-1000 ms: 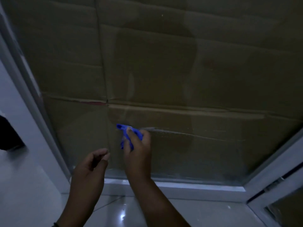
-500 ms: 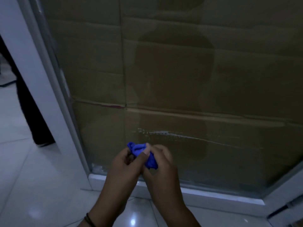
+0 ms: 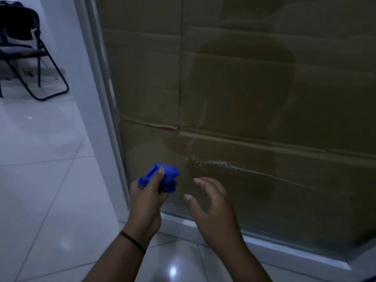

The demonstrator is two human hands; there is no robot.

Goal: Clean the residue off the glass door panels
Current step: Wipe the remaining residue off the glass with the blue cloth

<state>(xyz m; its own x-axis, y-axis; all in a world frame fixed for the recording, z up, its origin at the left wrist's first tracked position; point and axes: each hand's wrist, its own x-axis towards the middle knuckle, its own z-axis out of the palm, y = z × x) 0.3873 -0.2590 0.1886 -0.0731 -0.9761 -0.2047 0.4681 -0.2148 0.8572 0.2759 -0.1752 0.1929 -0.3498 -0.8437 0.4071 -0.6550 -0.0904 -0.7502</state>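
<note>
The clear glass door panel could be left streaked, as the crumpled blue cloth is gripped by the left hand beside its white residue line while the right hand is held open and empty.

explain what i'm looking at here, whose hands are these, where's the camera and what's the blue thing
There is no machine here. These are a person's two bare hands, filmed by a wide-angle camera worn on their head, looking forward and down.

The left hand, with a dark band on its wrist, grips a bunched blue cloth. The right hand is open and empty, fingers spread near the glass.

In front of them is a glass door panel in a white frame; brown cardboard shows through it. A whitish streak of residue runs across the glass just above the right hand, so the cleaning is not finished.

The floor is glossy white tile, and a black folding chair stands at upper left.
</note>
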